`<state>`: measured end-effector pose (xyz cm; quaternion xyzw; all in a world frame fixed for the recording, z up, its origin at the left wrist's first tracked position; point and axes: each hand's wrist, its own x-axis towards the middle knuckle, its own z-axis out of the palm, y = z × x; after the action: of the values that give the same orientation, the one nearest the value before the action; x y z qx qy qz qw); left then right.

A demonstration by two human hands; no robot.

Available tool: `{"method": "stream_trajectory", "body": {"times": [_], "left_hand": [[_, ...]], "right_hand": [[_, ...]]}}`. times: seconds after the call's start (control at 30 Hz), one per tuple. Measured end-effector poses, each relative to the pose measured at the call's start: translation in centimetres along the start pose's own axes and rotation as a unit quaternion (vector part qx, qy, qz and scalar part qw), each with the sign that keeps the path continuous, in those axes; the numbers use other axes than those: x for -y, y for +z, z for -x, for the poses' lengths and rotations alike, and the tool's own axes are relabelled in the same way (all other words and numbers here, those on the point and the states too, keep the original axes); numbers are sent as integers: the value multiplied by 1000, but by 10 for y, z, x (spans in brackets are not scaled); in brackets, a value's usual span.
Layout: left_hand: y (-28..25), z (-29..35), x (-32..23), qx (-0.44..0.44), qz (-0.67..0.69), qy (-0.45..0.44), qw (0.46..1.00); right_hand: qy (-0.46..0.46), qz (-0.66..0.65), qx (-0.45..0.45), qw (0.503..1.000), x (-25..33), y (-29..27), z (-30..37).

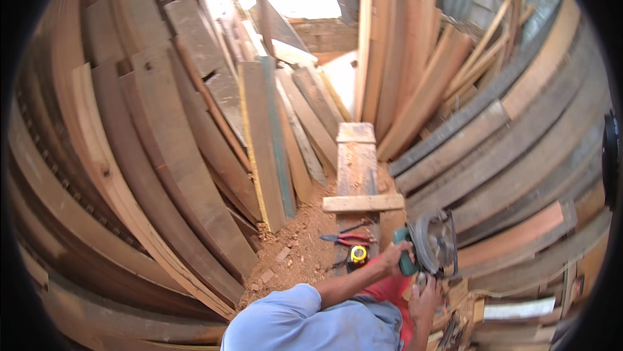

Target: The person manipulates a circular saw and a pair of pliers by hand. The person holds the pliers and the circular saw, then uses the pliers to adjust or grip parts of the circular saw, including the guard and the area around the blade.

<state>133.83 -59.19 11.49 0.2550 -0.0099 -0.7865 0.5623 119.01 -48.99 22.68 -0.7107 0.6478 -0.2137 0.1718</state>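
A green circular saw (428, 244) is held up at the right of the bench, its round blade and grey guard turned to the right. My left hand (396, 259) is closed around its green handle. Just below the saw, my right hand (423, 296) has its fingers bent around a small grey metal part near the saw's lower edge; whether that part belongs to the saw I cannot tell. Left of the saw, pliers with red handles (347, 238) and a black and yellow tape measure (357, 255) lie on the low wooden bench (357, 175).
A crosspiece (363, 203) spans the bench. Wood shavings (289, 260) cover the floor to its left. Boards (175, 137) lean on the left, and more planks (493, 150) are stacked on the right. Wood offcuts (519, 331) lie at the lower right.
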Motion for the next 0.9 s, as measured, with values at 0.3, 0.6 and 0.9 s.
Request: {"method": "stream_trajectory", "body": {"times": [0.3,0.6,0.9], "left_hand": [[-1,-1,-7,39,39,-6,998],[21,2,3,23,-41,11,999],[7,-5,16,-2,-199,66,978]], "right_hand": [[94,-149,22,984,-41,39,-14],[96,-235,15,967,-13,6,-8],[50,-118,61,990,3,5,-18]]}}
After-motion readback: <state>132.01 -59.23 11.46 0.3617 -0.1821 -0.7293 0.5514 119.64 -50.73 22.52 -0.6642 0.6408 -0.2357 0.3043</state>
